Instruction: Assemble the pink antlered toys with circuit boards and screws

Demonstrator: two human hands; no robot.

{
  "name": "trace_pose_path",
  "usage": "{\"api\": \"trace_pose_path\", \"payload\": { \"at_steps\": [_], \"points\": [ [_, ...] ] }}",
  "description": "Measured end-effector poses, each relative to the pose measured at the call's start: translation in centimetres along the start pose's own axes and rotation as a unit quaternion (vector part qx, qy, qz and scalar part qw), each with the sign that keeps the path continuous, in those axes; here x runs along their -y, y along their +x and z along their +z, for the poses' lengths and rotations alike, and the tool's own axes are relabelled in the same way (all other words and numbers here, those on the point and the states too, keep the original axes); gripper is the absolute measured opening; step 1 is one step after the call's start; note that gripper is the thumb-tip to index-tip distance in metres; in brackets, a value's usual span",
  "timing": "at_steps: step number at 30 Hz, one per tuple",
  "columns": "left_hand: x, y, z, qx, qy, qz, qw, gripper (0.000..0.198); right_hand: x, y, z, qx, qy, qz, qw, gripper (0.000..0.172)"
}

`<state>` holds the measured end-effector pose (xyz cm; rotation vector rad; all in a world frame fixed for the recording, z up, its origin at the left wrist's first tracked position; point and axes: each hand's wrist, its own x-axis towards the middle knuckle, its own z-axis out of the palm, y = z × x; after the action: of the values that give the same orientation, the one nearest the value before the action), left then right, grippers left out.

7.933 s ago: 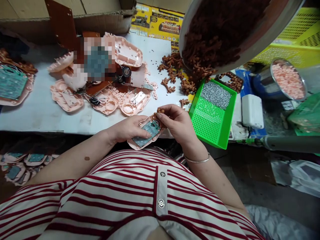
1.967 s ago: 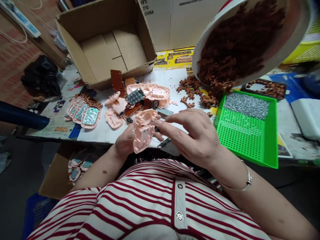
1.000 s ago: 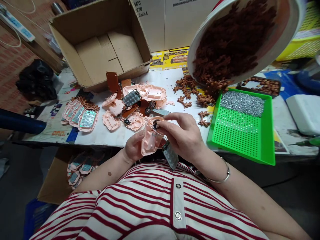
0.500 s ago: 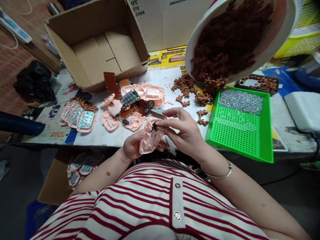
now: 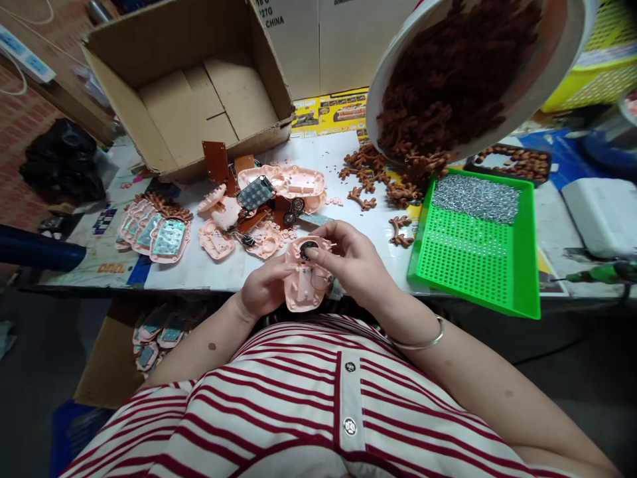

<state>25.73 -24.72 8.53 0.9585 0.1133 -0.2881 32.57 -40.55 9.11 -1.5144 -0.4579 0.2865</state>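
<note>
A pink plastic shell [image 5: 304,292], its hollow inside facing up, is held close to my body. My left hand [image 5: 263,287] grips its left side, fingers partly hidden beneath it. A round black speaker [image 5: 308,249] lies in the shell's upper end, and the thumb of my right hand [image 5: 354,262] presses on it while the fingers wrap behind the shell's far edge. Thin wires show at the shell's right side. Just beyond lie more pink shell parts [image 5: 216,240], a dark circuit board [image 5: 256,192] and small black speakers [image 5: 293,211].
A cardboard box [image 5: 186,109] stands at the back left. A tilted white bucket [image 5: 375,99] spills brown antler-shaped pieces [image 5: 362,198]. The green tray [image 5: 468,265] to the right holds silver screws [image 5: 475,199]. Assembled pink pieces [image 5: 169,239] lie at left, and a green-handled tool [image 5: 604,272] at far right.
The shell has turned so its inside faces up more squarely. The speaker now lies flat in its upper end, and my right hand has shifted from pinching it to pressing with the thumb.
</note>
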Motion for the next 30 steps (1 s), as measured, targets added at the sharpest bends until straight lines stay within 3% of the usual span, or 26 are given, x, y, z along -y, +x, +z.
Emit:
{"api": "trace_pose_path", "payload": {
  "at_steps": [10,16,20,23,25,28,30],
  "points": [
    [-0.8,-1.0,1.7,-0.022,0.115,0.041,0.992,0.056,-0.3,-0.6,1.0,-0.042,-0.012,0.006,0.999,0.023],
    [-0.8,-0.3,1.3,-0.044,0.069,0.019,0.996,0.036,-0.6,-0.5,1.0,-0.012,0.014,-0.001,1.0,0.024],
    [-0.7,0.1,1.4,-0.049,0.046,0.005,0.998,0.036,-0.6,-0.4,-0.1,0.065,0.036,-0.014,0.997,0.032],
    [-0.9,0.2,1.5,-0.1,0.046,0.035,0.993,0.036,-1.3,-0.8,-1.9,0.172,0.05,-0.014,0.984,0.069],
    [-1.2,0.3,1.3,-0.14,0.052,0.054,0.987,0.036,-2.2,-1.3,-3.1,0.216,0.029,0.011,0.976,0.083],
    [-1.3,0.7,0.8,-0.187,0.069,0.083,0.976,0.041,-3.2,-2.3,-4.2,0.257,0.021,0.047,0.965,0.081],
    [-1.1,1.0,0.2,-0.212,0.084,0.099,0.969,0.044,-2.9,-2.8,-4.5,0.235,0.043,0.05,0.97,0.074]
  ]
}}
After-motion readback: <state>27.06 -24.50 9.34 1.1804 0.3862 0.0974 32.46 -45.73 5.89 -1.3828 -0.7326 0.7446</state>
